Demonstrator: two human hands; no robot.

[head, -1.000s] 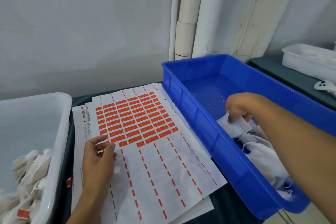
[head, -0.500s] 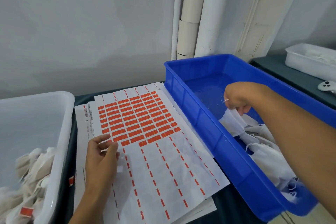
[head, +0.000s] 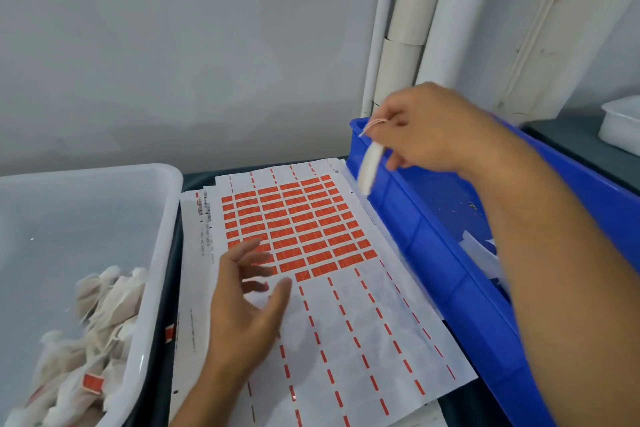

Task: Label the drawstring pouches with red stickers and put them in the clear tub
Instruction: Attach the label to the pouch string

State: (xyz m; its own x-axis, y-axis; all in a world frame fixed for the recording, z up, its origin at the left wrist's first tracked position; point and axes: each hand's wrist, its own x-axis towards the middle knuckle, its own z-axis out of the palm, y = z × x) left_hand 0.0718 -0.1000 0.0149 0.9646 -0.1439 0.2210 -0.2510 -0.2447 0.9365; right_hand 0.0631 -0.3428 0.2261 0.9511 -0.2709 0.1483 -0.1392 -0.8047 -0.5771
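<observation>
Pale grey wall [head: 173, 45] behind, white pipes [head: 401, 45] in the corner, dark surface [head: 194, 177] below. Left: clear tub [head: 162, 218], holding a heap of crumpled off-white drawstring pouches [head: 104, 305], one showing a red sticker [head: 92, 383]. Centre: white sticker sheet [head: 363, 340] lying flat on other sheets, a block of red stickers [head: 294, 222] filling its far half, near half peeled down to bare backing with short red dashes between the blank cells. Right: blue bin [head: 433, 253] just beside the sheet, a few white pouches [head: 481, 253] inside, mostly hidden by the forearm. Right hand [head: 436, 128] raised over the bin's far corner, pinching a small off-white pouch [head: 370, 166] by its red-and-white drawstring [head: 375, 122]; pouch hanging narrow and blurred over the bin's wall. Left hand [head: 246, 308] over the sheet at the near edge of the red block, fingers spread and loose, gripping nothing.
</observation>
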